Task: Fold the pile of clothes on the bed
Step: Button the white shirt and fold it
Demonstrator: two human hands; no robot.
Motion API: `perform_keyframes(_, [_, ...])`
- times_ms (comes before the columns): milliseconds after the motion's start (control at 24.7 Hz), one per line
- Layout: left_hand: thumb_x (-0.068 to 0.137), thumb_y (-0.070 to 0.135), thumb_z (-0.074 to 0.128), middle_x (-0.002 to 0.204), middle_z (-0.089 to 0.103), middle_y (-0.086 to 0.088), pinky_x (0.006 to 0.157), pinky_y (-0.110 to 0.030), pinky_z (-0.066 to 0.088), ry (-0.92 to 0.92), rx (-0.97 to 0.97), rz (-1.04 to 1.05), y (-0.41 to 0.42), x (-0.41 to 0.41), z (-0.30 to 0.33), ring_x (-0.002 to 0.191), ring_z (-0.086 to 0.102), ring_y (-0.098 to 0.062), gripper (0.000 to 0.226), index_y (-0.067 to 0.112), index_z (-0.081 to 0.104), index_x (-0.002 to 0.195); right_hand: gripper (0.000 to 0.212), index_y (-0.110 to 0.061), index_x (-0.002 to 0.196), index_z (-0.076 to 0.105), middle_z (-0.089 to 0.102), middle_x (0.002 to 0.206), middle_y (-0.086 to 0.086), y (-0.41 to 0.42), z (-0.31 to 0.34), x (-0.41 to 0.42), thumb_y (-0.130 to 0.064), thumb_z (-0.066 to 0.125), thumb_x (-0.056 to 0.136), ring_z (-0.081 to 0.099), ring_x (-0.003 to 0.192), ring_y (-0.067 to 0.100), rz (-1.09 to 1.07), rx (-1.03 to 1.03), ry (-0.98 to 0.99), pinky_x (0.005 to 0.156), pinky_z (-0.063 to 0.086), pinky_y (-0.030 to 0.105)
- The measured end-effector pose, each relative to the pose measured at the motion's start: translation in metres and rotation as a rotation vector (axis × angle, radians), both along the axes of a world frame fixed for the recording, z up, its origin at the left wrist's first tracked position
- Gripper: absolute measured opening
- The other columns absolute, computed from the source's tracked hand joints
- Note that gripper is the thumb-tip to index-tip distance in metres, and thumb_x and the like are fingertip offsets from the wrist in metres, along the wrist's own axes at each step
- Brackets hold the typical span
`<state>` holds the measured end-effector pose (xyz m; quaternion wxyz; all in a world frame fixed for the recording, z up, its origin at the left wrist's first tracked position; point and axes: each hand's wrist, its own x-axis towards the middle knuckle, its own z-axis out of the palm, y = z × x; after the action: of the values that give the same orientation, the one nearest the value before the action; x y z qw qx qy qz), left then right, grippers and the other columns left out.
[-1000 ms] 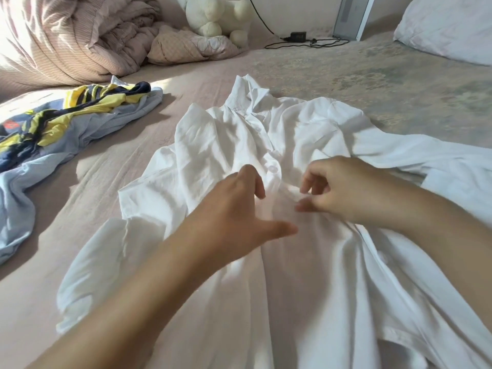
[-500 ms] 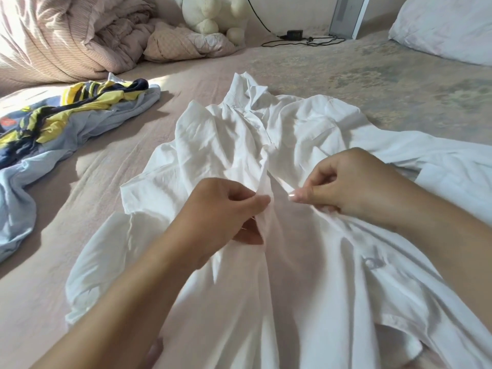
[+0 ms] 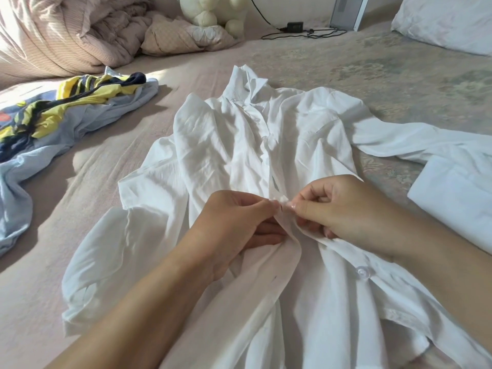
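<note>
mid-bed: white shirt [image 3: 239, 155] lying rumpled
left hand [image 3: 237, 222]: pinching shirt's front edge
right hand [image 3: 338, 209]: pinching the opposite edge

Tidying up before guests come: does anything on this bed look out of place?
Yes. A black charger and its cord lie on the bed near the back wall, and a blue and yellow garment sprawls unfolded at left.

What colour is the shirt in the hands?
The shirt is plain white, seen clearly in the head view.
</note>
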<state>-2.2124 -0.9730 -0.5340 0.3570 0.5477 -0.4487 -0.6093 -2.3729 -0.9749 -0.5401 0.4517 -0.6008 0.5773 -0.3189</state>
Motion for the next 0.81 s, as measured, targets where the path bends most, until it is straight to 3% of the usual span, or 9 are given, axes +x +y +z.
perform_keyframes(162, [0.088, 0.008, 0.062, 0.077, 0.072, -0.018, 0.067, -0.027, 0.06, -0.011, -0.012, -0.009, -0.0008, 0.0009, -0.003, 0.068, 0.071, -0.022, 0.017, 0.001, 0.072, 0.077, 0.023, 0.0, 0.071, 0.065, 0.055, 0.048, 0.002, 0.0013, 0.0011, -0.0007, -0.017, 0.068, 0.085, 0.042, 0.036, 0.002, -0.013, -0.022, -0.023, 0.038, 0.034, 0.011])
perform_keyframes(446, [0.088, 0.011, 0.06, 0.077, 0.073, -0.015, 0.063, -0.023, 0.058, -0.054, -0.048, -0.038, -0.0008, -0.0013, -0.0056, 0.07, 0.072, -0.021, 0.021, 0.003, 0.075, 0.075, 0.04, 0.011, 0.078, 0.061, 0.05, 0.047, 0.004, 0.002, -0.002, 0.0017, -0.027, 0.063, 0.088, 0.039, 0.038, 0.007, -0.007, -0.055, 0.022, 0.039, 0.033, 0.011])
perform_keyframes(648, [0.092, 0.005, 0.052, 0.078, 0.073, -0.016, 0.062, -0.029, 0.059, 0.176, 0.018, -0.152, -0.0042, 0.0037, -0.0005, 0.071, 0.072, -0.023, 0.03, 0.002, 0.074, 0.072, 0.033, 0.004, 0.076, 0.065, 0.053, 0.048, 0.004, -0.0006, -0.0023, -0.0001, -0.027, 0.064, 0.088, 0.04, 0.038, 0.009, -0.065, -0.057, 0.011, 0.037, 0.033, 0.013])
perform_keyframes(810, [0.083, 0.007, 0.068, 0.065, 0.069, -0.013, 0.056, -0.027, 0.058, 0.103, -0.057, -0.088, -0.0038, 0.0, -0.0072, 0.06, 0.07, -0.02, 0.011, 0.001, 0.066, 0.074, 0.023, -0.004, 0.073, 0.067, 0.051, 0.039, -0.008, 0.0009, -0.0027, 0.0022, -0.021, 0.064, 0.088, 0.042, 0.032, -0.003, -0.082, -0.054, 0.007, 0.037, 0.032, 0.007])
